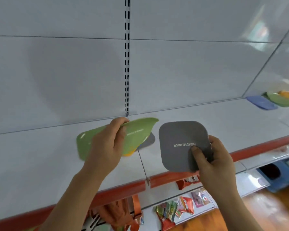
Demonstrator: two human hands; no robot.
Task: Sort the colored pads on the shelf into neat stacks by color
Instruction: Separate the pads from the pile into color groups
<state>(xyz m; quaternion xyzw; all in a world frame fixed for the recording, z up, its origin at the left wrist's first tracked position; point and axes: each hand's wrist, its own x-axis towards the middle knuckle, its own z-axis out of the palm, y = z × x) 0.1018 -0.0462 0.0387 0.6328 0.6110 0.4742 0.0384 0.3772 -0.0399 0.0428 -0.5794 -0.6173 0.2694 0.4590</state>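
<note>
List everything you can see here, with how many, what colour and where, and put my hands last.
Green pad: one, green, held above the shelf, left of centre.
Gray pads: at least two, gray, held at centre right.
Gray pad on shelf: one, gray, under the green pad.
Orange pad: one, orange, edge showing below the green pad.
Far pads: blue, green, orange, overlapping at far right of the shelf.
Shelf: one, white with red front edge.
Snack packets: several, mixed colours, lower shelf.
Left hand: grip on the green pad.
Right hand: grip on the gray pads.
</note>
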